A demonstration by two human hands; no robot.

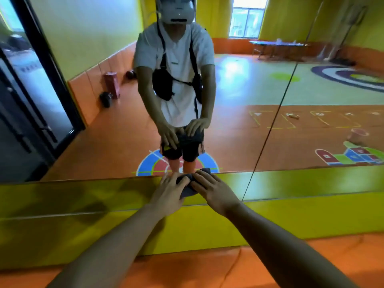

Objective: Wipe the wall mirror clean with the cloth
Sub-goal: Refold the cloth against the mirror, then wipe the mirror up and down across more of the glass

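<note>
With both arms stretched forward, the left hand (170, 189) and right hand (214, 189) press flat on a dark grey cloth (187, 185), fingers spread, neither curled into a grip. Cloth is bunched between and under the fingers, against the low part of the mirror (270, 90), right around its bottom edge where glass meets the yellow ledge (83, 225). Left fingers cover the cloth's left end, right fingers its right end; a loose flap hangs between the hands. Orange padding (187, 271) runs below the ledge. Mirror shows the person's reflection (176, 80) in a white shirt with black chest straps, hands on the cloth. A vertical seam (270, 129) splits the mirror panels right of the hands. Black door frame (41, 80) at left.
</note>
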